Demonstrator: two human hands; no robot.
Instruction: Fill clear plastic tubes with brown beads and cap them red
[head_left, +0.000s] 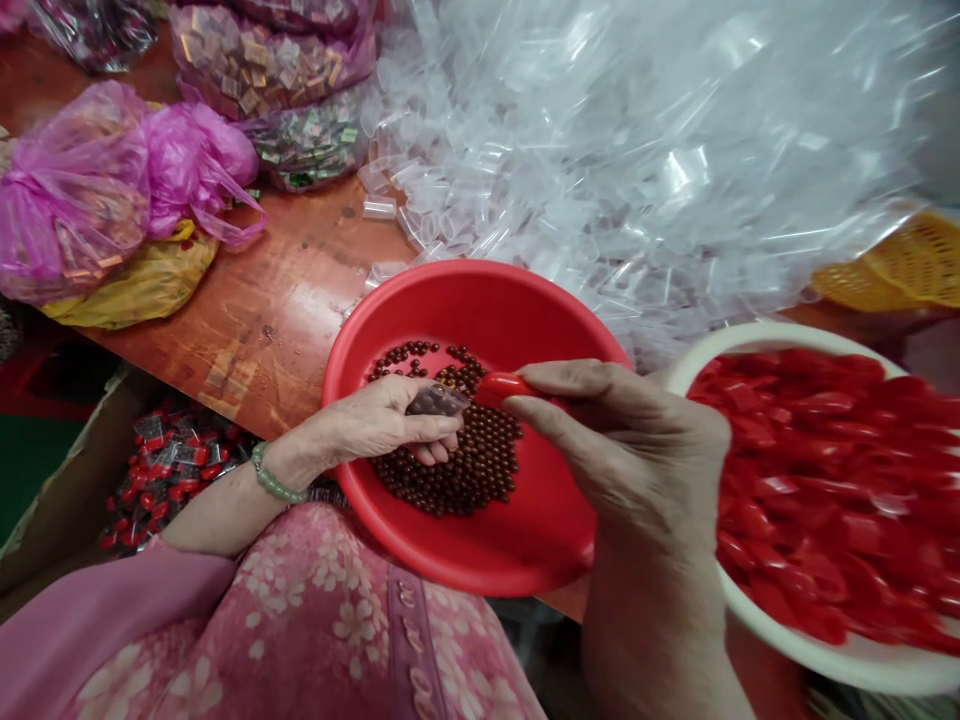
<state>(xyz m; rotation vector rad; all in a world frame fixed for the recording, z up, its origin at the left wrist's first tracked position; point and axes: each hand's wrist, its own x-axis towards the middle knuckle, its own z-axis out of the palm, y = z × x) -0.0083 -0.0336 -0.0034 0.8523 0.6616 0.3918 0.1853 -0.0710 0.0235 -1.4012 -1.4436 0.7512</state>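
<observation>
My left hand (pixel 367 425), with a green bead bracelet (pixel 271 474) on its wrist, grips a small clear plastic tube (pixel 437 400) filled with dark beads. Just right of that tube, my right hand (pixel 630 470) pinches a red plastic cap (pixel 501 390) between thumb and finger. Both hands hover over a red plastic basin (pixel 480 295) holding a layer of dark brown beads (pixel 457 470). On the right, a white basin (pixel 750 335) is heaped with loose red caps (pixel 825 480), blurred in this view.
A large heap of empty clear tubes (pixel 600 150) lies on the wooden table (pixel 270 290). Pink bags (pixel 75 190) and a yellow bag (pixel 142 280) sit at the left. A cardboard box (pixel 169 470) holds red-capped tubes. A yellow basket (pixel 900 265) stands at the right.
</observation>
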